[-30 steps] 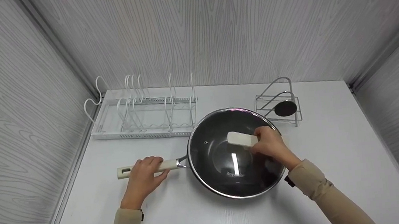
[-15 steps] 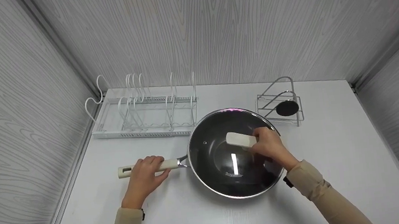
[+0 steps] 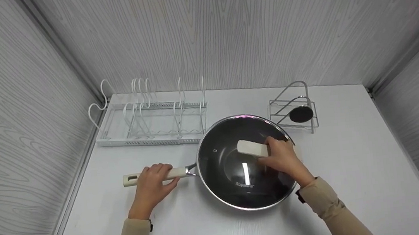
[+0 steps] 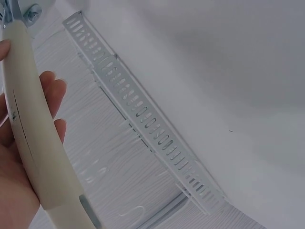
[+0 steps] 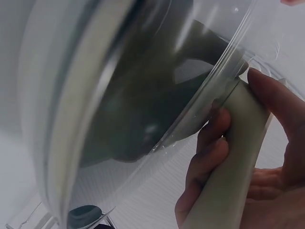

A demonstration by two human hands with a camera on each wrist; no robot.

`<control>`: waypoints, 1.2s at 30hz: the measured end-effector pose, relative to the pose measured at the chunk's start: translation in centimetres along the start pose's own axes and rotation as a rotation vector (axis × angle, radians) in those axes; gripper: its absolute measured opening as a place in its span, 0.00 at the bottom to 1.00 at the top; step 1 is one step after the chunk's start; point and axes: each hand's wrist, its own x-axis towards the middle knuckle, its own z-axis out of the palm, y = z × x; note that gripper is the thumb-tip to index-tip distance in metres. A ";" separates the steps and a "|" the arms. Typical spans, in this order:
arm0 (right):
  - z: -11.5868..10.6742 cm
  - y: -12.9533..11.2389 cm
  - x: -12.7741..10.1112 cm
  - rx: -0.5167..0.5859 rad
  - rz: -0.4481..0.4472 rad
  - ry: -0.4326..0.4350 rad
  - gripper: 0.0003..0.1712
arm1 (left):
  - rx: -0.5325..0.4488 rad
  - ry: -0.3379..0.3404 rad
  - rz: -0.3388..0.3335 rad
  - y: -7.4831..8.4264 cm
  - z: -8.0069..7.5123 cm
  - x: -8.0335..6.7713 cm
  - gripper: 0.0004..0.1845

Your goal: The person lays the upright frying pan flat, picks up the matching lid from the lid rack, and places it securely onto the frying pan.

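A dark wok with a cream handle [image 3: 176, 173] sits mid-table, its handle pointing left. A steel-rimmed glass lid [image 3: 221, 178] covers it and lies over its top. My left hand [image 3: 150, 188] holds the wok handle from above, and the left wrist view shows the fingers round that handle [image 4: 38, 124]. On the lid's cream handle [image 3: 251, 148], my right hand [image 3: 281, 156] has its grip. In the right wrist view, thumb and fingers wrap this lid handle [image 5: 233, 157]. The wok's inside shows only dimly through the glass.
Behind the wok at left stands a white rack [image 3: 153, 142] with several upright wire loops. A small grey wire stand [image 3: 310, 122] with a dark round disc [image 3: 301, 114] is at back right. Wood-grain panels [image 3: 224, 34] border the table.
My right hand and forearm have shifted slightly left and toward me, still gripping the lid handle. The lid has moved very slightly with it. The left hand keeps its place.
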 end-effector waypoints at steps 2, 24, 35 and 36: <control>0.2 -0.1 -0.1 -0.001 -0.006 0.011 0.26 | 0.003 0.021 0.010 -0.1 0.0 0.0 0.18; 1.0 -1.1 -1.1 0.012 0.010 0.094 0.27 | 0.010 0.056 0.010 -0.3 -0.3 0.0 0.19; -0.8 0.0 -2.8 0.186 -0.085 0.153 0.21 | 0.020 0.054 0.033 0.0 0.1 0.1 0.19; -1.0 0.2 -3.1 0.202 -0.092 0.161 0.20 | 0.021 0.055 0.030 0.0 0.1 0.1 0.19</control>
